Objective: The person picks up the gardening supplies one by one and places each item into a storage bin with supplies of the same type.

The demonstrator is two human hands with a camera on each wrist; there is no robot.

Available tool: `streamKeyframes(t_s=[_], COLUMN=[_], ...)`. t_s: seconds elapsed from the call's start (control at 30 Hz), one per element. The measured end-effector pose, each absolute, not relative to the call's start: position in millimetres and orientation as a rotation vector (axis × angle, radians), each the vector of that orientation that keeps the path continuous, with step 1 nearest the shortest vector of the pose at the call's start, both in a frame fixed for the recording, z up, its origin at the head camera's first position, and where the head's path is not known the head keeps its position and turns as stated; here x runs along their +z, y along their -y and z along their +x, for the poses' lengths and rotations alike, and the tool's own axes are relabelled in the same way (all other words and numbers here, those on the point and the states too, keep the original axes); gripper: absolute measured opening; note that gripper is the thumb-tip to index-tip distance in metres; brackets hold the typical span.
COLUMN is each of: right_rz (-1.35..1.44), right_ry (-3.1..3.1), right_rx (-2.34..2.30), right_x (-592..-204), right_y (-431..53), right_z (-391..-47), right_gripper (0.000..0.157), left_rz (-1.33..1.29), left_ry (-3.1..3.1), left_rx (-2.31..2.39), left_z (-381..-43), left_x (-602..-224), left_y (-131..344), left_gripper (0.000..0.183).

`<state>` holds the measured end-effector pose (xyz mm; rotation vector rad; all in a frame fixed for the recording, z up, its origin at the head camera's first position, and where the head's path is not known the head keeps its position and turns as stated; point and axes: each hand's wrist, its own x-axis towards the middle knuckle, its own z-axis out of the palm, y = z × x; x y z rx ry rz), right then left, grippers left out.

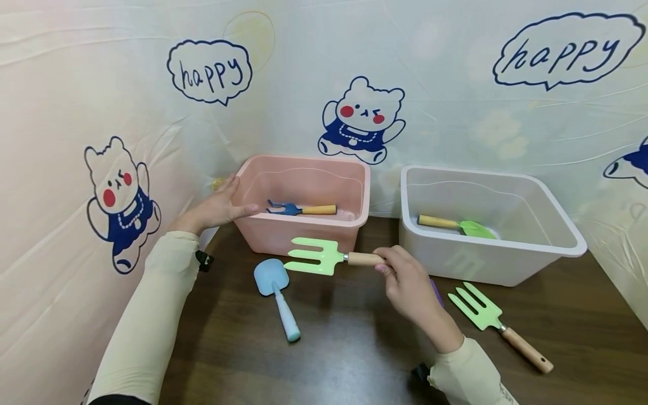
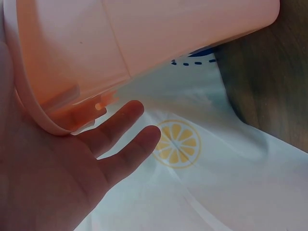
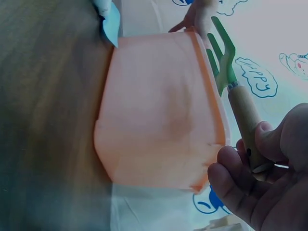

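Observation:
My right hand (image 1: pixel 407 281) pinches the end of the wooden handle of a light green hand fork (image 1: pixel 324 257). The fork is held level in front of the pink bin (image 1: pixel 298 230), tines pointing left; the right wrist view shows thumb and fingers on its handle (image 3: pixel 243 113). At the bin's left front corner rests my left hand (image 1: pixel 217 208), thumb along the front rim. In the left wrist view two of its fingers (image 2: pixel 127 161) stick out straight beneath the rim. Inside the bin lies a blue hand rake (image 1: pixel 304 210) with a yellow handle.
A grey-white bin (image 1: pixel 455 256) stands at the right, holding a green trowel (image 1: pixel 476 229). A light blue scoop (image 1: pixel 280 298) and another green hand fork (image 1: pixel 498 326) lie on the brown table (image 1: pixel 354 354). Something purple (image 1: pixel 436 292) is mostly hidden by my right hand.

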<state>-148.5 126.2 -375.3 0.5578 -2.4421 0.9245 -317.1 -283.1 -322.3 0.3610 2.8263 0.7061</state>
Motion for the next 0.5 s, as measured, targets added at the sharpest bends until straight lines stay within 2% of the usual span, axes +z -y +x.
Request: streamKeyframes(t_s=[0.5], right_rz=[0.572], right_ry=[2.384], right_rx=[0.95], right_x=[-359], right_y=[-127], right_z=[-160], right_gripper=[0.017], left_rz=[0.318], left_ry=[-2.816], left_rx=[0.745], left_z=[-317], left_x=[-324], left_y=[282], left_gripper=[0.118])
